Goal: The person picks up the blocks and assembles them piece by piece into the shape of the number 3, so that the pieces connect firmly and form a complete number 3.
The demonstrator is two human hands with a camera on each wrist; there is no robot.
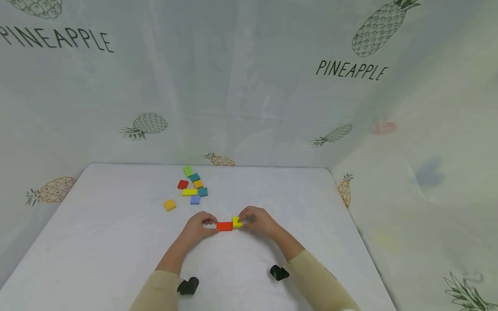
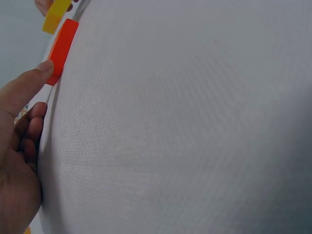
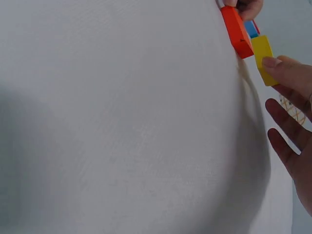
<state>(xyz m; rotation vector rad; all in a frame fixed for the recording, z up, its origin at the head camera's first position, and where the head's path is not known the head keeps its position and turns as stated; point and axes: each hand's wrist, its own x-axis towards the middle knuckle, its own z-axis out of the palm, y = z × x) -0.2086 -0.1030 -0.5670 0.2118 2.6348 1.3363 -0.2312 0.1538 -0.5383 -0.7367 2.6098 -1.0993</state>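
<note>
Near the middle of the white table, a red rectangular block (image 1: 224, 226) lies with its long side running left to right. My left hand (image 1: 198, 226) pinches its left end; the left wrist view shows the thumb against the red block (image 2: 64, 46). From the other side, my right hand (image 1: 260, 220) grips a yellow block (image 1: 237, 223) between thumb and forefinger, close by the red block's right end. In the right wrist view the yellow block (image 3: 263, 56) is tilted and raised off the table, while the other fingers of that hand are spread.
Beyond the hands, towards the back left, several coloured blocks lie loosely grouped, among them a yellow one (image 1: 189, 192), a blue one (image 1: 195, 200) and a light green one (image 1: 188, 171). An orange block (image 1: 169, 205) sits apart. A pineapple-print curtain (image 1: 249, 86) hangs behind the table (image 1: 97, 242).
</note>
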